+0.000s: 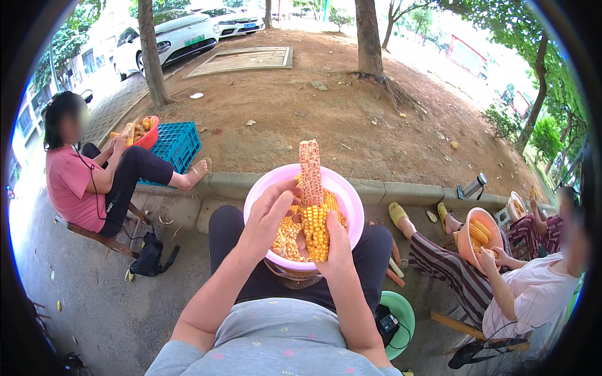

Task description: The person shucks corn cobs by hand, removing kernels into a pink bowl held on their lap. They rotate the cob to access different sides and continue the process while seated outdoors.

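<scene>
My right hand (336, 244) grips a maize cob (310, 171) by its lower half, thumb along the right side. The upper half is stripped to reddish, pitted core; yellow kernels (316, 230) still cover the lower half. Just left of the cob is my left hand (270, 216), its fingers apart and holding nothing; whether the fingertips touch the cob is unclear. Beneath both hands a pink plastic basin (353, 207) rests at my lap. It holds loose kernels (289, 237) and other cobs, partly covered by my hands.
A green basin (404, 324) with a black device stands right of my legs, near bare cobs (395, 277). At left, one person (75, 188) handles corn by a red basin (149, 136) and blue crate (176, 143). Another (526, 291) holds an orange basin (494, 230). A concrete kerb (367, 188) runs ahead.
</scene>
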Demonstrator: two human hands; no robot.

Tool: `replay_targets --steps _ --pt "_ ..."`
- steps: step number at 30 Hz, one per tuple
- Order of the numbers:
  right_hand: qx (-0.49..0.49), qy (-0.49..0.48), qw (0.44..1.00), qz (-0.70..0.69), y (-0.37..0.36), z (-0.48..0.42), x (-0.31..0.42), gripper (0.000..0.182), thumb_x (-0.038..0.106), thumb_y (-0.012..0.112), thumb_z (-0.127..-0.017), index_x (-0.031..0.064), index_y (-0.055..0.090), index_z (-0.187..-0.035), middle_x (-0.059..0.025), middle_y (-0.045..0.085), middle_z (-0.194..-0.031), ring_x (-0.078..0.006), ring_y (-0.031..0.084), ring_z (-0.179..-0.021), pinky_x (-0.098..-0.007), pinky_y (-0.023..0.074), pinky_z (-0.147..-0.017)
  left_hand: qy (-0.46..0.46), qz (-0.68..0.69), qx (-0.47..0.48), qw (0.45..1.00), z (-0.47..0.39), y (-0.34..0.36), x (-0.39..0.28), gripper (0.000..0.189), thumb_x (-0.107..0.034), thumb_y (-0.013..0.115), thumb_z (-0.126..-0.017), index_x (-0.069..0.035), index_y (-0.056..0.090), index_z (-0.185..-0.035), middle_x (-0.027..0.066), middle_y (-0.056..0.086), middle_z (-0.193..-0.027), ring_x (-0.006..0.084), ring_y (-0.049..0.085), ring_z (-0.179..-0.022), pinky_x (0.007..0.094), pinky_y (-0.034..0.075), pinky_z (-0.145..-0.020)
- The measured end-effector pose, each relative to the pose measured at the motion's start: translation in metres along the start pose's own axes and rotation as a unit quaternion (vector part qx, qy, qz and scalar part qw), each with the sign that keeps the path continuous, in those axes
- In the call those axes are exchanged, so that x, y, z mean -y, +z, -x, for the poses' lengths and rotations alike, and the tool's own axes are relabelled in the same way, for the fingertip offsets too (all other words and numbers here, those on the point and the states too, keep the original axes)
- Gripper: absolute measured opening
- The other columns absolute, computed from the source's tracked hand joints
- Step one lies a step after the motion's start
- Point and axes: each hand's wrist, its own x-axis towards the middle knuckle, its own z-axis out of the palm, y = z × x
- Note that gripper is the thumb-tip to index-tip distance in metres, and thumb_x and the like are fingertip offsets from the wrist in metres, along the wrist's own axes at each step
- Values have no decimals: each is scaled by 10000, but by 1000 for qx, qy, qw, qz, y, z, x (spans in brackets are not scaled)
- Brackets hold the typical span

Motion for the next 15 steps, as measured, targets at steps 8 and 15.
replay_targets --steps 8,15 --pt "-80 -31 996 14 20 11 -12 425 417 318 -1008 57 519 -1112 -74 606 -805 -159 584 -576 -268 459 -454 -131 201 50 970 17 27 -6 453 -306 417 -1010 -41 393 -1375 110 584 -1202 121 592 -1012 260 499 -841" --pt "-109 -38 992 50 9 8 -37 377 378 328 -1016 67 491 -1153 -42 588 -895 -119 593 -647 -256 478 -482 -47 111 61 991 25 21 10 474 -233 394 -1000 5 337 -1407 122 563 -1232 170 519 -1150 301 386 -1007"
